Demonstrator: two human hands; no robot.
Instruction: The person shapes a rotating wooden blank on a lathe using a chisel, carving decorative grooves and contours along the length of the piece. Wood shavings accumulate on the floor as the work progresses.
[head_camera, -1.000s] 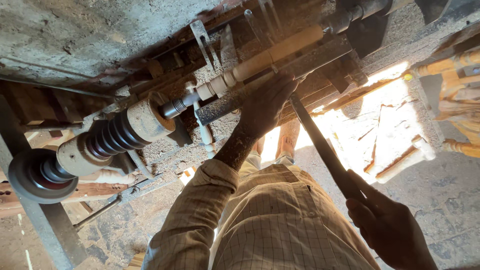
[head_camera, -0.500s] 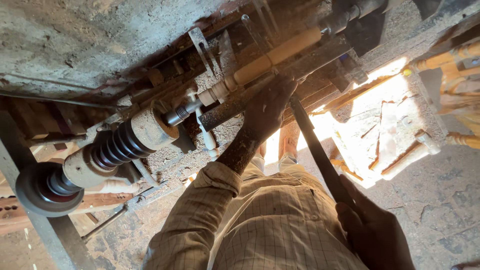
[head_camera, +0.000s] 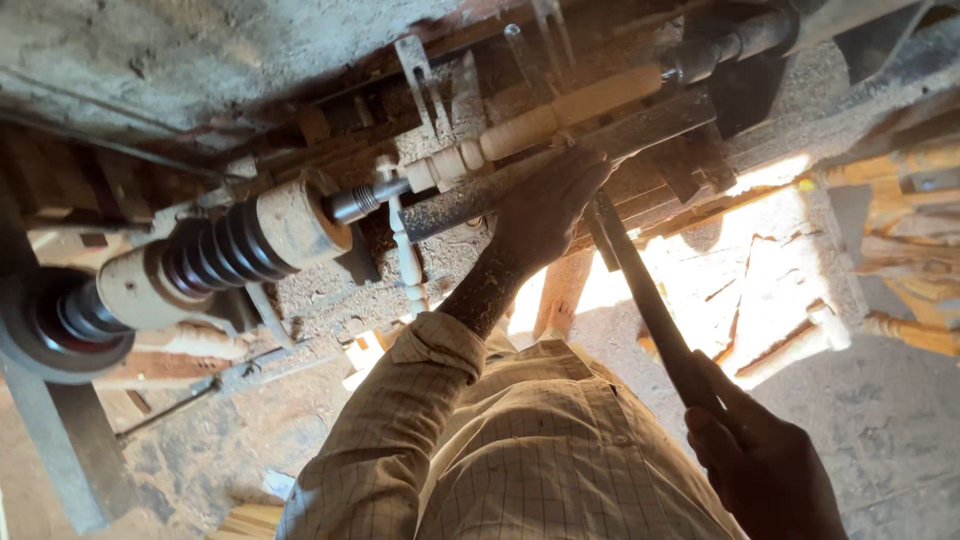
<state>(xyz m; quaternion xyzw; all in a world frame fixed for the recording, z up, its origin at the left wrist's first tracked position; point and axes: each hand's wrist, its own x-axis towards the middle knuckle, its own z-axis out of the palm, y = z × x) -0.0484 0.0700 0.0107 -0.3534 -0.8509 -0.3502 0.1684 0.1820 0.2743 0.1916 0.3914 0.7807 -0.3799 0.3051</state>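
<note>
While half a second ago the long dark chisel lay further left across the view, the chisel (head_camera: 650, 300) now runs from the right hand (head_camera: 765, 465) up to the tool rest (head_camera: 560, 160) of the lathe. The right hand's grip is clamped on its lower end. The left hand (head_camera: 545, 210) has stayed at the rest, fingers curled over the blade near the pale turned spindle (head_camera: 540, 120), which sits mounted between the lathe's centres. Counted: one chisel, one mounted spindle, one ribbed black pulley (head_camera: 220, 250), two hands.
</note>
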